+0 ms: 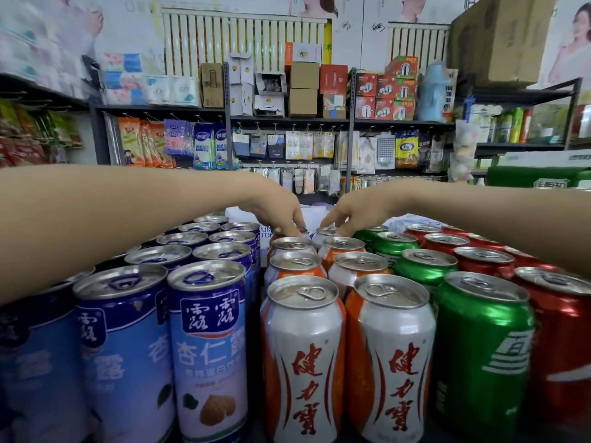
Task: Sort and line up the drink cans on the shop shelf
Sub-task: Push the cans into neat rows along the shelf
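Note:
Drink cans stand in rows running away from me: blue cans (208,353) on the left, orange-and-white cans (303,356) in two middle rows, green cans (479,353) and red cans (563,340) on the right. Both arms reach over the rows to the far end of the orange-and-white ones. My left hand (278,215) has its fingertips down on the rearmost can of the left orange row (287,233). My right hand (355,215) rests its fingertips on the rearmost can of the right orange row (326,232). How firmly either hand grips is hidden.
Behind the cans lie white packages (315,215). Further back, dark metal shelving (287,119) carries cartons, tissue packs and hanging packets. A green crate (537,175) stands at the right, with a big cardboard box (499,39) above it.

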A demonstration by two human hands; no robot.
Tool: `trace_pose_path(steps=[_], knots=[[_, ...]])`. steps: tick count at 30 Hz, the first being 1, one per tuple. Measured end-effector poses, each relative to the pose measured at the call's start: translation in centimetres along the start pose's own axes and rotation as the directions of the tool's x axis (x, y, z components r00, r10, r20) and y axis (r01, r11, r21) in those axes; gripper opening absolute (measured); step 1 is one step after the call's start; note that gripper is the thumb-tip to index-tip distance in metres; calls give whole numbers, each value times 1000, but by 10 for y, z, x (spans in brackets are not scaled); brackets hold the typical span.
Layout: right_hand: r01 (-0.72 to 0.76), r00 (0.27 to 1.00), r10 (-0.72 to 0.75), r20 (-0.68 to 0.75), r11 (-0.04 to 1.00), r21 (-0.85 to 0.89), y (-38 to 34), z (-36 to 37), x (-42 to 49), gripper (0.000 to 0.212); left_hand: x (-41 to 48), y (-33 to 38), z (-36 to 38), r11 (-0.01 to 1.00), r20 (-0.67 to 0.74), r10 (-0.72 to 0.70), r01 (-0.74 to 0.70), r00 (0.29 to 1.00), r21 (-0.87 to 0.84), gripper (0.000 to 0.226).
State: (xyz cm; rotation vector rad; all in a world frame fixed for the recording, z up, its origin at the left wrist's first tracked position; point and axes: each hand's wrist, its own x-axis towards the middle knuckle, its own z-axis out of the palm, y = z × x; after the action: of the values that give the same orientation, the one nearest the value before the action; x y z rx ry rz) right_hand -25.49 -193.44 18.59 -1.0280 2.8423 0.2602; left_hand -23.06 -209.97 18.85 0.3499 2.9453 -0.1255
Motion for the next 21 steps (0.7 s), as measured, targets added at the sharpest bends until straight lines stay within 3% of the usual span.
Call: trace_pose_path(steps=[6, 9, 12, 16, 21], knots=[[-94, 995, 91, -42, 992, -81, -5, -3, -15, 57, -26, 20, -9, 999, -117, 13, -8, 993, 46, 44], [-111, 990, 105, -98, 992, -58, -6, -12, -49, 49, -51, 45, -16, 997, -188, 77, -73, 979, 31, 46], [-90, 983, 99, -153, 994, 61, -1, -15, -98, 38, -80, 73, -14, 986, -261, 159, -168, 952, -12, 47], [-14, 996, 26, -82, 989, 146, 2, 3, -150, 23, -113, 112, 8, 959, -323, 273, -283, 906, 16, 42], [44, 986, -18, -164, 987, 154, 15, 33, -187, 26, -122, 157, 30, 955, -309, 285, -295, 907, 16, 52]])
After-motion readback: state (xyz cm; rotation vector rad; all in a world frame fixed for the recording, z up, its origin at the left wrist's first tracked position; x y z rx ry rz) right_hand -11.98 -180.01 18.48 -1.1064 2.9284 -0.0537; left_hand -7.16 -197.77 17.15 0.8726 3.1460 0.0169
